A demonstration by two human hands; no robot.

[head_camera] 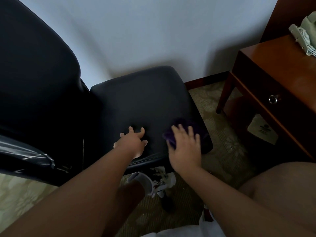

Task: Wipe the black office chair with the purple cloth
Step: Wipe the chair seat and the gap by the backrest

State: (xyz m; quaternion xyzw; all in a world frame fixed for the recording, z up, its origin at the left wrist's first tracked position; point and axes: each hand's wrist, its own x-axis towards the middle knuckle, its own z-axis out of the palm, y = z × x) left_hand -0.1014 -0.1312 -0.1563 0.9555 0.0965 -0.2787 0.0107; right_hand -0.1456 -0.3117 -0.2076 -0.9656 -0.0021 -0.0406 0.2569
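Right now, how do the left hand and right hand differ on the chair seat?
The left hand rests bare on the black office chair seat, fingers spread and bent; the right hand lies flat on the purple cloth, fingers straighter. The left hand is midway along the seat's near edge; the right hand is by its near corner. Both rest on the seat, neither gripping anything.

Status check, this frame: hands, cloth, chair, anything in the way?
Left hand spread, resting on chair seat. Right hand flat, pressing purple cloth on seat's near corner. Nothing else on seat.
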